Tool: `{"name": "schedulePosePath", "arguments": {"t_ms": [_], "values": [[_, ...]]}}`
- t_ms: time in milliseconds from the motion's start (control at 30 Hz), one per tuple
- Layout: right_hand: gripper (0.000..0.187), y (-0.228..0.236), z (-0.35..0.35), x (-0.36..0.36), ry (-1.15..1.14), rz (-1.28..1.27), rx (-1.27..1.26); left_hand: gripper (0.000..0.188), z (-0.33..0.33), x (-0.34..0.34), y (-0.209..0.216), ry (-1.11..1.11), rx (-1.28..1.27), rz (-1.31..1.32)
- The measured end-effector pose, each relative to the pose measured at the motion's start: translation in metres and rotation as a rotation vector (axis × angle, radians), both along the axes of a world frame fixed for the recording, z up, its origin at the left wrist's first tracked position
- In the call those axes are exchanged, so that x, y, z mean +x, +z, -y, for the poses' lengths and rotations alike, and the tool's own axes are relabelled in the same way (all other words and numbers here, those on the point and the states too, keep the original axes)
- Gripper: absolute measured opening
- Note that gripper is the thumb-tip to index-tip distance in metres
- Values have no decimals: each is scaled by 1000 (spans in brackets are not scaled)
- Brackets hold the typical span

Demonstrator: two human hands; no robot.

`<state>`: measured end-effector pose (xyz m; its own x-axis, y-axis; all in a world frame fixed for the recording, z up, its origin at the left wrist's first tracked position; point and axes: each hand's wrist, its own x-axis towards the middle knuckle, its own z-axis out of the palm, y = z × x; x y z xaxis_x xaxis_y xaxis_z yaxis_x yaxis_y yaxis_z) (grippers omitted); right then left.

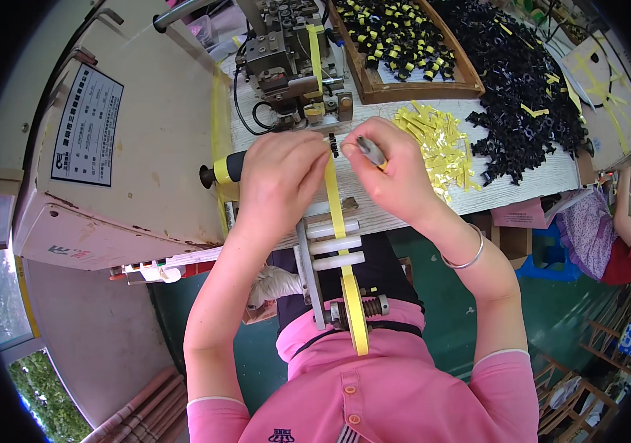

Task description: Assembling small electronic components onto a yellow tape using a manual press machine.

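My left hand (278,166) is closed in a pinch at the table's front, its fingertips beside a small ridged black part (333,145). What is between those fingers is hidden. My right hand (397,170) is wrapped round a short grey metal-tipped tool (371,152), its kind unclear. Its thumb and fingertip come close to the other side of the black part. A yellow strip (335,199) runs from a reel (358,317) over white rollers (338,245) and up under my left fingers. Beyond my hands stands a metal press (282,74) with yellow strip on it.
A wooden tray (470,77) holds black and yellow parts at the back. Right of my hands lie cut yellow strips (441,144) and a heap of black parts (529,111). A large beige machine housing (138,148) stands left. Another person's arm (623,207) shows far right.
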<state>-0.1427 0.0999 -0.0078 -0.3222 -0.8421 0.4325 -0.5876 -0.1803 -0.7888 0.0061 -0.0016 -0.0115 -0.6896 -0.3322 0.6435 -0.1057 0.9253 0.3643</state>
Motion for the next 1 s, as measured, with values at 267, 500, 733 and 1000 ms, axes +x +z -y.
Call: {"name": "schedulePosePath", "arguments": {"t_ms": [267, 500, 733, 1000], "values": [[12, 12, -9, -8, -24, -136, 51, 18, -2, -16, 23, 29, 51, 63], [25, 13, -36, 4, 192, 798, 585, 19, 1, -10, 19, 37, -62, 45], [35, 7, -33, 16, 170, 850, 556, 18, 0, -12, 8, 38, 81, 9], [35, 10, -27, 23, 167, 806, 572, 17, -2, -12, 8, 29, 137, -22]]}}
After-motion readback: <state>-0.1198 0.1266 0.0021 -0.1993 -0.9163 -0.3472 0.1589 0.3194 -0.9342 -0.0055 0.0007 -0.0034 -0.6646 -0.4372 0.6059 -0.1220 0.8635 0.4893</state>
